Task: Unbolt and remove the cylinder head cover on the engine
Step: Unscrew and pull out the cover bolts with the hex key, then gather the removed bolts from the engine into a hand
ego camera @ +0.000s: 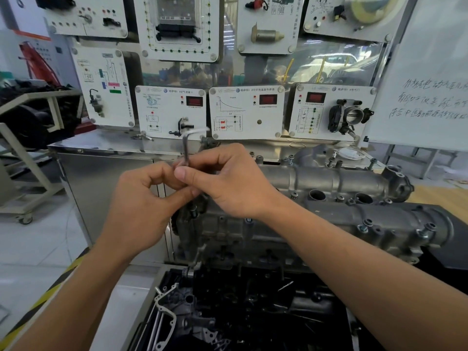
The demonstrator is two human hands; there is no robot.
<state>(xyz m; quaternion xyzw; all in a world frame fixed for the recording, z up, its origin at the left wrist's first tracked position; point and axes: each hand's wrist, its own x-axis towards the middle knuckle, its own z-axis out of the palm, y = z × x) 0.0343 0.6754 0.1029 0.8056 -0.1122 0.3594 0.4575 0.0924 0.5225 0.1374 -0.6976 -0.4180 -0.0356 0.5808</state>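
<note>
Against sensor panels (245, 112), pinching upright hex key (186, 148) in curled fingers (182, 173) of left hand (141, 206) and right hand (228, 183), bolt (193, 211) at six o'clock below, cylinder head cover (342, 183) running long toward three o'clock, nearer right hand.

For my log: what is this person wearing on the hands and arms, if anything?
Nothing visible. The left hand and right hand are bare: no gloves, rings or tape. The left forearm and right forearm are uncovered to the frame edge, with no sleeve, watch or wristband showing. The visible thumbnail is short.
</note>
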